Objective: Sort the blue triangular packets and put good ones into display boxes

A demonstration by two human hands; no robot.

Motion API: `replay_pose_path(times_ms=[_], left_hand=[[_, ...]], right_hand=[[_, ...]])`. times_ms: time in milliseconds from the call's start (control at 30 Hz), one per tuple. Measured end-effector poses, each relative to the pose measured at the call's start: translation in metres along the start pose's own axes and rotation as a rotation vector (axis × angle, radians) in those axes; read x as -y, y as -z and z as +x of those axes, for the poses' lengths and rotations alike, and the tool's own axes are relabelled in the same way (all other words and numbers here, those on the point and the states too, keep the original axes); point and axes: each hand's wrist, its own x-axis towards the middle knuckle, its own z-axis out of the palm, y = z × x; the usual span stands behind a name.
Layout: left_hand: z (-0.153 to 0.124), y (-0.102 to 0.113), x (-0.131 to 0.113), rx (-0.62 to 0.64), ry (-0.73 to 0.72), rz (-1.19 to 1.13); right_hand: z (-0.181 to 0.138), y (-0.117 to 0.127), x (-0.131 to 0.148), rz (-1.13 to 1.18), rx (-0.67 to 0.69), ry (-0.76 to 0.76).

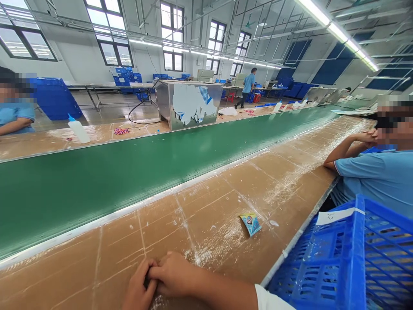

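My left hand [141, 282] and my right hand [174, 272] rest together on the brown worktop [122, 254], near the bottom of the head view. Their curled fingers meet and touch one another, and no object shows in either hand. Part of the left hand is cut off by the lower frame edge. To the right, beyond my right hand, a small blue and yellow sachet [251, 224] lies on the worktop, apart from both hands.
A green conveyor belt [129, 172] runs beyond the worktop. At right stand a blue crate [342, 258] and a seated person in a blue shirt [371, 172]. Across the belt are a white squeeze bottle [79, 130], pink pieces [121, 131] and a metal box [193, 105].
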Motion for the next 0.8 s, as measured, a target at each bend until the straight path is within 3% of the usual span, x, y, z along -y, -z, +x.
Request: replay_pose_path(times_ms=[433,800], left_hand=[[0.001,0.001,-0.003,-0.001,0.006,-0.001],[-0.001,0.0,0.011,0.042,-0.01,0.019]], right_hand=[[0.0,-0.007,-0.002,0.012,-0.049,-0.003],[-0.001,0.0,0.0,0.0,0.006,-0.012]])
